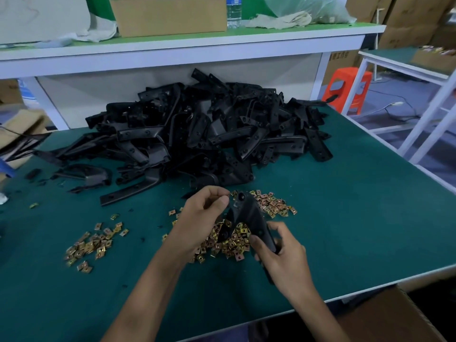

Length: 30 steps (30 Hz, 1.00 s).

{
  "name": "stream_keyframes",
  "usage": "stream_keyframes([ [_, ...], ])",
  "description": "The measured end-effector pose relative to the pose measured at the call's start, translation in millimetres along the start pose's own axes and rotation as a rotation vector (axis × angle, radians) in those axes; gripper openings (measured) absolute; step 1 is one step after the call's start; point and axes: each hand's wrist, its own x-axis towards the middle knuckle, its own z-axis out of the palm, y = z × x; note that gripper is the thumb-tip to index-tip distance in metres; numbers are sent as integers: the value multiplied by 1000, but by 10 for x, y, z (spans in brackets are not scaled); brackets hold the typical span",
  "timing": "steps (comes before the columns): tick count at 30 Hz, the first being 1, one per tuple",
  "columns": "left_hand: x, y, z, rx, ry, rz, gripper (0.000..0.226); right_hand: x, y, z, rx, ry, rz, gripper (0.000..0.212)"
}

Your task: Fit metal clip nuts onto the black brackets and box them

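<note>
Green counter (345, 218) under a white shelf, heaped at the back with loose black brackets (197, 129). Nearer, clip nuts (229, 243) strewn in patches. Above them, one bracket (249, 213), gripped low by the right hand (281, 253) and pinched at the top by the left hand (197, 218); no telling whether around a nut. Beside the counter edge, a cardboard box (385, 314), inside unseen. Seemingly early: most of the pile left.

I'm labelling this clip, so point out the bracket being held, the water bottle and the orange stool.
held bracket (250, 213): head view, on its textured middle bend.
water bottle (234, 14): head view, on its clear body.
orange stool (348, 71): head view, on its seat top.
</note>
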Motion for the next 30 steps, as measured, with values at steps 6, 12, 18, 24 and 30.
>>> stream_keyframes([
  [6, -55, 102, -5, -65, -71, -4, 18, -3, -9, 2, -7, -14, -5, 28],
  [12, -52, 101, -24, -154, -70, -31, 19, 5, 14, -3, -26, -33, -9, 23],
  [18, -50, 87, -77, 76, -71, 78, 21, 14, 45, 8, -102, -50, -33, 24],
  [24, 13, 183, -232, 191, -196, 101, 22, 48, 50, 0, -186, -113, -69, 28],
  [30, 16, 226, -184, 235, -254, 76, 22, 50, 74, 24, -171, -106, -66, 26],
])
